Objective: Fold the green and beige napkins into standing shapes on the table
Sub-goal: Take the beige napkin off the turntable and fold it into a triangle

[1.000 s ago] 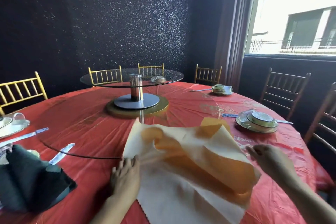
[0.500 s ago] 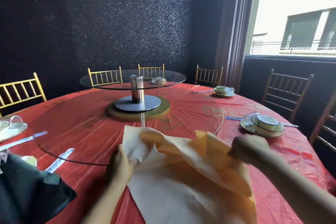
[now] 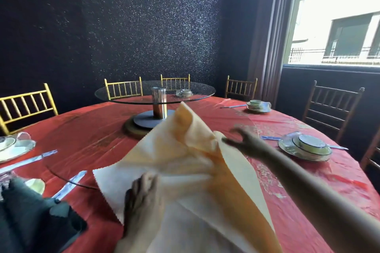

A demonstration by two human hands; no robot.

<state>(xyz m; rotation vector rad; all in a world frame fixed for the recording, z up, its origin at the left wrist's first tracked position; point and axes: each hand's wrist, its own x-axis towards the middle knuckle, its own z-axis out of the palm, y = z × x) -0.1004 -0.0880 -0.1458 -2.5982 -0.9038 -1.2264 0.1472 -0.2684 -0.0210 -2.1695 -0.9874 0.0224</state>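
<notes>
Head camera view: a person works a beige napkin [image 3: 185, 172] at a round table [image 3: 92, 135] spread with a red cloth. The left hand [image 3: 144, 197] rests on the near part of the napkin, its fingers curled into a fold and gripping the cloth. The right hand [image 3: 244, 141], blurred, is spread with its fingers loosely curved. One fingertip meets the lifted right edge of the napkin, and nothing is clasped in the hand. The near half of the napkin lies flat on the table in front of the person. The far half rises in a slanted peak, its point showing against the base of the glass turntable [image 3: 154, 92] at the table's centre.

A dark green napkin [image 3: 30, 222] sits in a loose heap at the table's near left edge, well apart from the beige one, just beside a wrapped utensil [image 3: 70, 183]. A plate with a bowl [image 3: 306, 146] stands to the right, beyond the right forearm. Another place setting [image 3: 258, 106] sits farther back. Gold chairs [image 3: 123, 88] line the far side before a dark speckled wall, and a window [image 3: 337, 26] is bright at the right.
</notes>
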